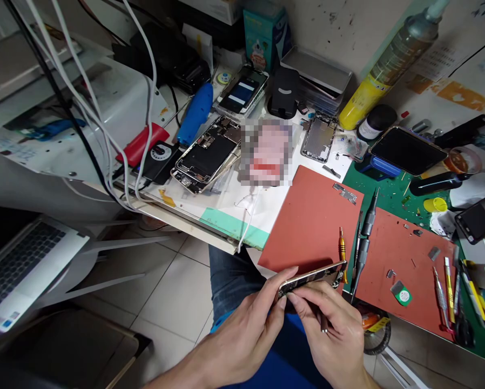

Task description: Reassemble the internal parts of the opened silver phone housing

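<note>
In front of my lap, above the bench's front edge, I hold a disassembled phone (307, 277) nearly edge-on, its inner parts showing. My left hand (253, 319) grips its left end between thumb and fingers. My right hand (331, 319) is closed around a slim metal tool (323, 323), whose end pokes out below the fingers; its working tip is hidden. The right fingertips press at the phone's near long side. Just beyond the phone, a gold screwdriver (342, 243) lies on the red-brown mat (307, 216).
An opened phone (208, 151) and a metal phone frame (318, 138) lie further back. Dark tweezers (366, 232) sit between the mats. On the right mat (382, 254) are small parts and several tools. White cables (100, 124) hang at left, above a laptop (32, 265).
</note>
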Tool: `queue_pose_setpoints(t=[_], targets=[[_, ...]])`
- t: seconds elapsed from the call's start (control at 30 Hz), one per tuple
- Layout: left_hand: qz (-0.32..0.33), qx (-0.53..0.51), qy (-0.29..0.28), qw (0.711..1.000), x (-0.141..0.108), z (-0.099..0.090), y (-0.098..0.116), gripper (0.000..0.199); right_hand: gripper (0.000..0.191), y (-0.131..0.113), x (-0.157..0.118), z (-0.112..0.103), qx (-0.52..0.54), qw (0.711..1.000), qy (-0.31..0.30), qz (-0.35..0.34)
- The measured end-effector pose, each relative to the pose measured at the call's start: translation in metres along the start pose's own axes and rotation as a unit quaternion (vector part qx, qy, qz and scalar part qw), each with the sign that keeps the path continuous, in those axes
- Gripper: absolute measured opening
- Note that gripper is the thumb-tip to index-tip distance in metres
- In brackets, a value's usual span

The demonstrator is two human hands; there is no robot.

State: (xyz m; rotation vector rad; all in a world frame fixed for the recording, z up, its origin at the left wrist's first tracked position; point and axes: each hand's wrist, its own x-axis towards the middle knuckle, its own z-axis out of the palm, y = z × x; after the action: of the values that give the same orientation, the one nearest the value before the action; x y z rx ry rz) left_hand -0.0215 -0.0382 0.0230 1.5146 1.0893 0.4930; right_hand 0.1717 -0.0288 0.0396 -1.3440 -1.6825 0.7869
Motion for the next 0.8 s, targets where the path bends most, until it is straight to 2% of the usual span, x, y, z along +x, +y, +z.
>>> queue_pose_setpoints(t=[0.23,0.5,0.8], targets=[[0.009,0.006,0.010,1.000,0.0005,0.0015,-0.0014,0.058,0.018,-0.0021,0.0021,0.0005,0.008,1.000,0.008,0.011],[-0.011,0.002,0.007,1.000,0.0026,0.0003,0.0007,0.055,0.018,-0.0037,0.0011,0.0010,0.016,0.999,0.000,0.041],[-0.027,-0.012,-0.003,1.000,0.0011,-0.0005,0.0001,0.054,0.016,-0.0036,0.0041,0.0018,0.009,0.999,0.002,0.039]])
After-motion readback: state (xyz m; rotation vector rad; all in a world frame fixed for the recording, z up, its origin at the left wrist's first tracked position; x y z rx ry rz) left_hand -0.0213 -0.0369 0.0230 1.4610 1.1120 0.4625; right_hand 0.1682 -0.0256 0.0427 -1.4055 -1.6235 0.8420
